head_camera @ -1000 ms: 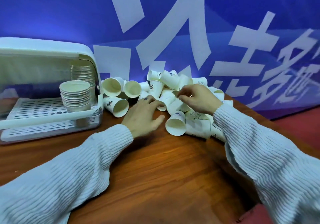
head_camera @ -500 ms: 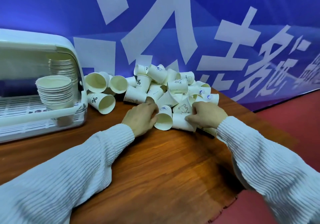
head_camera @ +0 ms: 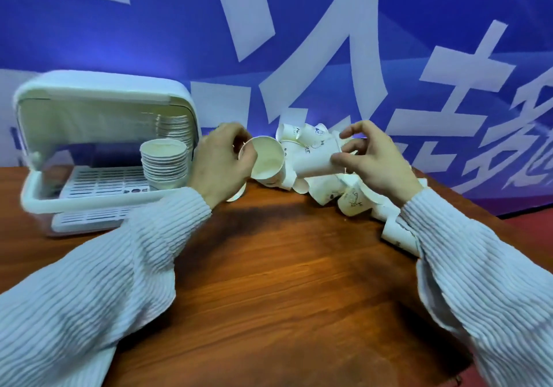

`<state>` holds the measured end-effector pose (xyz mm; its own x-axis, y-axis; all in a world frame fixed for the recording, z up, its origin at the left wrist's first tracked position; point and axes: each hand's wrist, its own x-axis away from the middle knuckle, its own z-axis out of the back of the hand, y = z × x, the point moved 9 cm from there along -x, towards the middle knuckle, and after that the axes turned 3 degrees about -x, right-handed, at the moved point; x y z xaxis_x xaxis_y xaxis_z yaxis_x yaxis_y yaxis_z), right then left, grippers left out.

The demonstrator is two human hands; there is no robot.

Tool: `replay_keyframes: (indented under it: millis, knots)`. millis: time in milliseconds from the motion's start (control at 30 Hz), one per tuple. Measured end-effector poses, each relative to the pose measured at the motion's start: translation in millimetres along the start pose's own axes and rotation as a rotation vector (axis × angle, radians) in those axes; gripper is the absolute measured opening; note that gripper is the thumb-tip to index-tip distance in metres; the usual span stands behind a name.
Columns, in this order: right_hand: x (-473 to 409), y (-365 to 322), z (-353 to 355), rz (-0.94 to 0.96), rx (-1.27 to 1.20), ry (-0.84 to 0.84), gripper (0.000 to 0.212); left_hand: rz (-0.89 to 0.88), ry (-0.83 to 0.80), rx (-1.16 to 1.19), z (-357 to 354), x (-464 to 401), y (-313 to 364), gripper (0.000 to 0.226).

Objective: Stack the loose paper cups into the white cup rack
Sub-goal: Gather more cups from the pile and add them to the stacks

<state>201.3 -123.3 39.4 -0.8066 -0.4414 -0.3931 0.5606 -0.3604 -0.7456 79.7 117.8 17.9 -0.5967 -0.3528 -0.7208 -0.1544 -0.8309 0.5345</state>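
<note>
Cups lay in a loose white heap (head_camera: 344, 195) toward the back right of the wooden table (head_camera: 284, 282), tumbled on their sides against one another, thin paper cones with small dark printed marks, some sliding under the right sleeve (head_camera: 478, 267). Behind everything hung a blue banner (head_camera: 149, 27) with large pale characters. At the left stood the white cup rack (head_camera: 98, 159), a rounded plastic box with its lid swung up and a slotted tray floor; a nested stack of cups (head_camera: 163, 163) stood upright in its right front corner, and a second stack (head_camera: 175, 127) showed behind it through the lid wall. The left hand (head_camera: 223, 162) gripped one cup (head_camera: 266, 159) raised above the table, fingers curled round its wall, the cream inside facing the camera. The right hand (head_camera: 374, 159) pinched a second cup (head_camera: 317, 159) by its base end, held sideways just beside the first, thumb and fingers closed on it. Both sleeves were ribbed pale knit.
</note>
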Motion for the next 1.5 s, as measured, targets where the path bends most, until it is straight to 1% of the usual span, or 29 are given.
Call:
replay_keyframes:
  millis: [67,167,233,300,367,433,567,667,733,833,900,967,1033,1100,1167,1267,1300,1333,1400,1433,1500]
  knots:
    - [-12,-19,-23,0.079,-0.066,0.021,0.032,0.044,0.091,-0.014,37,-6,-12,0.009]
    - [-30,-51,-59,0.2,-0.159,0.042,0.022,0.093,0.214,-0.055,91,-11,-31,0.009]
    - [-39,-78,-83,0.308,-0.151,0.047,0.012,0.143,0.299,-0.078,125,-11,-46,0.013]
    - [-47,-107,-108,0.419,-0.103,0.045,0.005,0.206,0.393,-0.046,154,-8,-64,0.018]
    - [-52,-132,-131,0.511,-0.056,0.033,0.008,0.239,0.472,0.003,176,-2,-79,0.021]
    - [-55,-151,-153,0.581,0.014,0.013,0.013,0.253,0.517,-0.001,191,5,-89,0.016]
    - [-60,-161,-198,0.578,0.109,-0.165,0.017,0.273,0.577,-0.012,208,15,-103,0.008]
    - [-55,-152,-231,0.554,0.274,-0.314,0.021,0.293,0.563,-0.023,210,15,-114,0.007]
    - [-45,-142,-251,0.553,0.363,-0.431,0.028,0.295,0.565,-0.018,207,13,-116,0.007]
    - [-38,-137,-261,0.542,0.382,-0.521,0.034,0.305,0.557,-0.01,200,8,-114,0.006]
    - [-36,-139,-256,0.552,0.361,-0.506,0.035,0.303,0.539,-0.004,195,2,-111,0.008]
    - [-37,-137,-242,0.535,0.283,-0.435,0.038,0.288,0.511,-0.011,187,-6,-107,0.011]
    - [-41,-128,-225,0.489,0.191,-0.352,0.038,0.273,0.456,-0.052,175,-14,-101,0.011]
    - [-45,-117,-210,0.458,0.176,-0.301,0.036,0.267,0.374,-0.124,159,-22,-95,0.011]
    - [-46,-106,-200,0.432,0.191,-0.287,0.034,0.279,0.243,-0.211,140,-27,-96,0.012]
    - [-43,-87,-187,0.41,0.207,-0.283,0.032,0.339,-0.027,-0.413,105,-25,-110,0.015]
    - [-43,-81,-183,0.404,0.215,-0.282,0.031,0.361,-0.07,-0.46,100,-23,-113,0.016]
    - [-42,-75,-178,0.392,0.225,-0.281,0.031,0.375,-0.085,-0.5,98,-21,-114,0.018]
    - [-43,-61,-166,0.363,0.24,-0.268,0.031,0.315,-0.056,-0.574,98,-24,-109,0.022]
    - [-42,-54,-158,0.347,0.243,-0.259,0.031,0.255,-0.02,-0.598,96,-26,-102,0.023]
    - [-42,-40,-141,0.306,0.238,-0.231,0.03,0.109,0.06,-0.558,86,-24,-81,0.025]
